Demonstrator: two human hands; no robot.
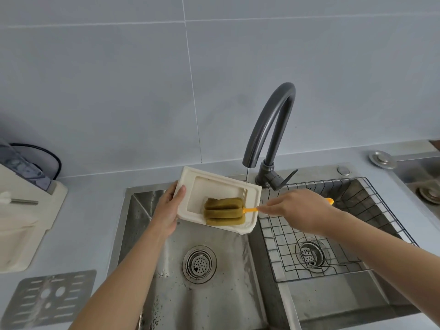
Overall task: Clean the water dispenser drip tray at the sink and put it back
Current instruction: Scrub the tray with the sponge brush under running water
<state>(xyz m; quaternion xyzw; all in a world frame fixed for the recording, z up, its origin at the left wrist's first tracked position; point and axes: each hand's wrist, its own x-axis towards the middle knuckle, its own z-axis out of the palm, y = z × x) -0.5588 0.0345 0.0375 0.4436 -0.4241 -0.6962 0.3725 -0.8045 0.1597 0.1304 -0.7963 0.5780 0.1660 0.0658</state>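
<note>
In the middle of the frame we see the left hand (166, 210) gripping the left edge of the cream plastic drip tray (214, 186), thumb on top and the other fingers hidden under it. The tray is held tilted above the left steel sink bowl (214, 294). The right hand (297, 210) pinches the thin orange handle of the green sponge brush (225, 211) between its fingers. The sponge head presses on the lower right part of the tray's inside. A thin stream of water (246, 182) falls from the dark grey curved tap (271, 129) onto the tray, just beside the sponge. Below the tray is the round drain of the left bowl. To the right, a wire rack (333, 234) sits in the right bowl. At the lower left of the frame, a flat grey metal grate with slots (50, 298) lies on the light blue counter (90, 222). Above it, at the left edge, stands a cream machine (26, 210).
</note>
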